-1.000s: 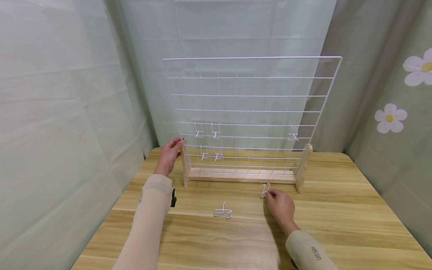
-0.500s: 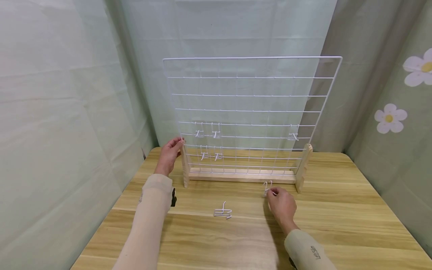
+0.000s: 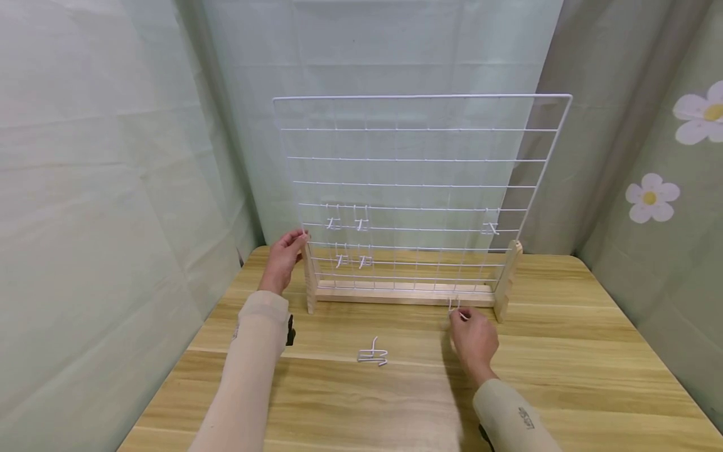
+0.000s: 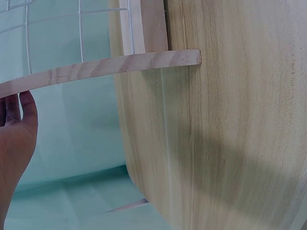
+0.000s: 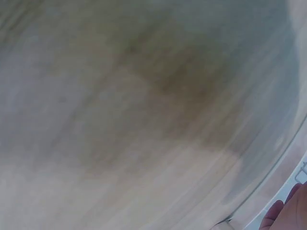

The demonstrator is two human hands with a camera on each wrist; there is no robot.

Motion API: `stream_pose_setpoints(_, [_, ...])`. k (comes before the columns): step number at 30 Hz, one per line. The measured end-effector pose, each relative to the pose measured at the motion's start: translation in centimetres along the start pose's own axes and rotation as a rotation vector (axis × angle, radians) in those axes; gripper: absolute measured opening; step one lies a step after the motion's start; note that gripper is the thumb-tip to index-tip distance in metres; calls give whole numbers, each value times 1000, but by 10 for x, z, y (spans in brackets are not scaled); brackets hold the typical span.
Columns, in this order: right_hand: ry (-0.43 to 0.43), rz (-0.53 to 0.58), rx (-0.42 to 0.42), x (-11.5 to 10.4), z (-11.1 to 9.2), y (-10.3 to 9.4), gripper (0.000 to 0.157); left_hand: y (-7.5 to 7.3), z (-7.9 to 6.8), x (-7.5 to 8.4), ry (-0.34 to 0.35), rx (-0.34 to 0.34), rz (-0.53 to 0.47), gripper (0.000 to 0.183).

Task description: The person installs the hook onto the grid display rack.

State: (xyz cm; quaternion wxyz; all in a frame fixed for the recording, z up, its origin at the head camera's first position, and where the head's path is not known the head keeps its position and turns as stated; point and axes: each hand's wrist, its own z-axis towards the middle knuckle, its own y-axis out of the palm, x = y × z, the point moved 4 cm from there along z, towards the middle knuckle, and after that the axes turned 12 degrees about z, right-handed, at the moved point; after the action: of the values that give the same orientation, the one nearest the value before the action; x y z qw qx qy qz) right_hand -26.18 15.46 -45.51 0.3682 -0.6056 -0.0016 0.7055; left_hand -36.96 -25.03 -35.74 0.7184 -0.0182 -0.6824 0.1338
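Note:
A white wire grid panel (image 3: 395, 160) stands upright in a wooden base (image 3: 407, 295). My left hand (image 3: 282, 260) holds the rack's left side at the top of the wooden post (image 3: 309, 282); the left wrist view shows fingers (image 4: 29, 108) at that post. In my right hand (image 3: 473, 339), thumb and fingertips pinch a white wire hook (image 3: 450, 304), its two prongs pointing up before the base's right part. Fingers partly hide this hook. Another wire hook (image 3: 373, 355) lies on the table between the arms. The right wrist view is blurred, with the hand (image 5: 285, 213) at its corner.
Several hooks hang on the panel: a left group including one hook (image 3: 361, 224), and a single hook (image 3: 490, 228) at the right. The wooden table (image 3: 565, 351) extends around the rack. Pale curtains (image 3: 113, 188) enclose the back and sides.
My right hand has lifted the pinched hook slightly and moved it toward the rack's base and a little right, turning its prongs more upright. My left hand has stayed on the post.

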Motion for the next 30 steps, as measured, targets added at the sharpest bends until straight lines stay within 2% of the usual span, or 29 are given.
stream_pose_setpoints(8, [-5,31,69,-10,7,-2,21,-1,-3,3,-1,-2,3,31])
stream_pose_setpoints(19, [-24,80,151,-32,20,-9,22,-1,-19,23,-32,-32,-9,31])
stream_pose_setpoints(22, [-29,104,162,-43,26,-12,24,-1,-18,21,-21,-29,-23,29])
stream_pose_setpoints(26, [-41,154,177,-58,33,-15,25,-1,-9,11,-13,-16,-27,26])
stream_pose_setpoints(30, [-64,156,212,-71,40,-19,24,-1,-1,2,9,-7,-5,33])
